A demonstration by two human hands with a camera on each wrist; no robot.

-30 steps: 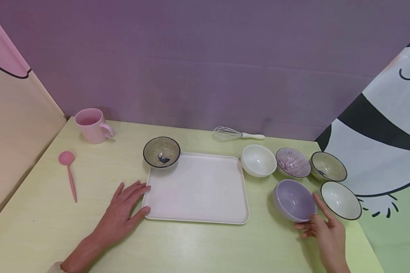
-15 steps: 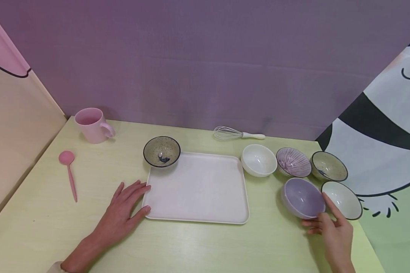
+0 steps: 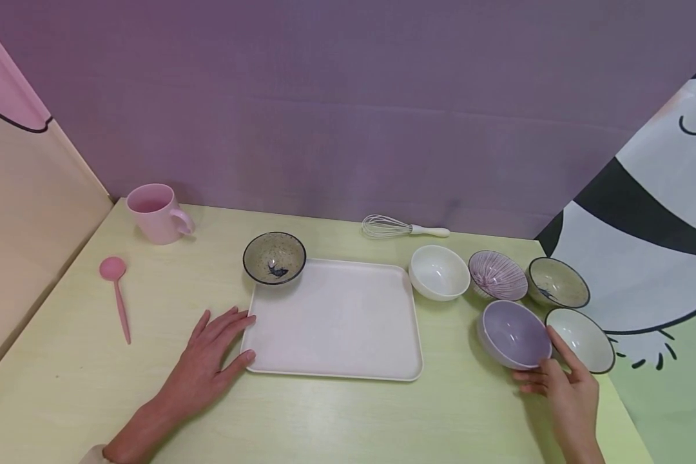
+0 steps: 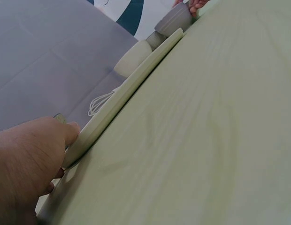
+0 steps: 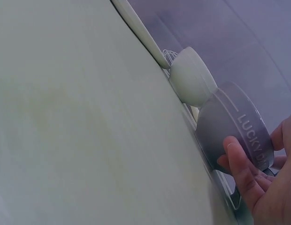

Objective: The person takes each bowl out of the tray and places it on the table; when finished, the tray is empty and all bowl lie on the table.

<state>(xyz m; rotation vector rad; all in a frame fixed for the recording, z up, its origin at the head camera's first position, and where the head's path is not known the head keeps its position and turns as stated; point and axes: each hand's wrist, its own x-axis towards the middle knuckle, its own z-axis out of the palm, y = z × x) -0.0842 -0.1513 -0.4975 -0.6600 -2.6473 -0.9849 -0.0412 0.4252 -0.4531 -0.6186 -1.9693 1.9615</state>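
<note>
A purple bowl (image 3: 515, 334) stands at the right of the table, and my right hand (image 3: 570, 393) holds it by its near right side. Raised lettering shows on the bowl's outside in the right wrist view, where fingers (image 5: 241, 171) curve against its wall. At left, my left hand (image 3: 211, 357) lies with fingers spread, thumb and fingertips touching the left edge of a white rectangular tray (image 3: 336, 328). A speckled brown bowl (image 3: 274, 258) with a dark rim sits at the tray's far left corner. The left wrist view shows that hand (image 4: 30, 164) beside the tray edge.
Around the purple bowl stand a white bowl (image 3: 439, 273), a striped bowl (image 3: 497, 276), a speckled bowl (image 3: 558, 283) and a dark-rimmed white bowl (image 3: 580, 340). A whisk (image 3: 405, 227) lies at the back. Farther left are a pink mug (image 3: 155, 216) and pink spoon (image 3: 116, 293).
My right hand has moved the purple bowl right and slightly back, closer to the striped and dark-rimmed bowls. Over the last half second it has barely shifted. The left hand and tray have stayed put.
</note>
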